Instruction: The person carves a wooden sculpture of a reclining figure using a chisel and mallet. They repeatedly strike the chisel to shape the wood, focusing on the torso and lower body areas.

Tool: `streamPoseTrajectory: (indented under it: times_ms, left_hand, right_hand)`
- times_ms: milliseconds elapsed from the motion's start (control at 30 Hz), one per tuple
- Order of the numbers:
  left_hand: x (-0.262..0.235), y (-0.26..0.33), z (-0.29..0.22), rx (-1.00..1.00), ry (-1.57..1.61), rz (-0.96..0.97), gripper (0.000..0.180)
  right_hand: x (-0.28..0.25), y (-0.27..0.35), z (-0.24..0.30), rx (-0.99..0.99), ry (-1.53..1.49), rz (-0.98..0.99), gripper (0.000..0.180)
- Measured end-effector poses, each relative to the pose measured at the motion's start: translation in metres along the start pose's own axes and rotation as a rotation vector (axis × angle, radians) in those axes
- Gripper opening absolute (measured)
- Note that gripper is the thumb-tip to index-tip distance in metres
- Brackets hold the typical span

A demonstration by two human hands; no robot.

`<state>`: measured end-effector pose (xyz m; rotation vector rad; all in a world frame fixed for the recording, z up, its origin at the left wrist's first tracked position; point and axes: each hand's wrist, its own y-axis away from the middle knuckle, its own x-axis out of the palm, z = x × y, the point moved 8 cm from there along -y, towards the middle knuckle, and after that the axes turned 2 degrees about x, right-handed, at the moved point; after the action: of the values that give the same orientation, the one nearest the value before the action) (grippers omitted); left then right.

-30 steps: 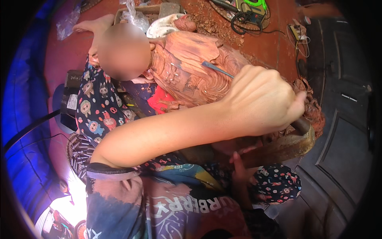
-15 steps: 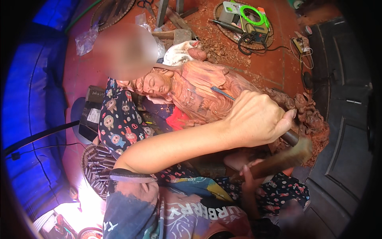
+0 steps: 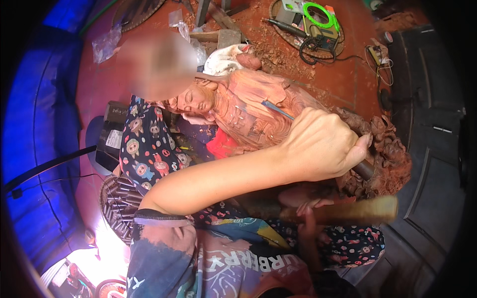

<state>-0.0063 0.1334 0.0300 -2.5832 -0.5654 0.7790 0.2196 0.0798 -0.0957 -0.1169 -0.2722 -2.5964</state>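
Note:
A carved reddish wooden statue of a robed figure lies on its back across the middle, head to the left. My left hand is closed in a fist around a chisel. The chisel's blue-grey blade extends over the statue's robe; whether its edge touches the wood I cannot tell. Its dark handle end juts out below the thumb. Lower down, my right hand grips a wooden mallet, held nearly level, apart from the chisel handle. My left forearm hides part of the statue.
A round tray of dark-handled tools sits at the left. At the back right, another round tray holds a corded rotary tool and a green ring. Wood chips litter the red floor. Dark panelled doors stand at right.
The mallet has swung down, away from the chisel's handle end, from tilted to nearly level. My right hand turned with it. My left hand and the chisel have hardly moved.

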Motion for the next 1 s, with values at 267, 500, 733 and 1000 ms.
streamPoseTrajectory:
  times_ms: [267, 500, 733, 1000]
  left_hand:
    - [0.001, 0.014, -0.026, -0.044, -0.104, -0.019, 0.048]
    - [0.011, 0.003, -0.015, -0.027, -0.028, 0.097, 0.054]
    - [0.016, 0.001, -0.010, -0.016, 0.013, 0.023, 0.053]
    - [0.012, -0.004, -0.004, -0.064, 0.038, -0.009, 0.050]
  right_hand:
    - [-0.024, 0.023, -0.014, 0.112, 0.126, -0.171, 0.038]
    - [-0.013, 0.006, 0.003, 0.055, 0.089, 0.002, 0.034]
    - [-0.006, 0.001, 0.009, 0.069, 0.082, 0.015, 0.033]
    - [-0.003, -0.002, 0.012, 0.018, 0.064, 0.019, 0.035]
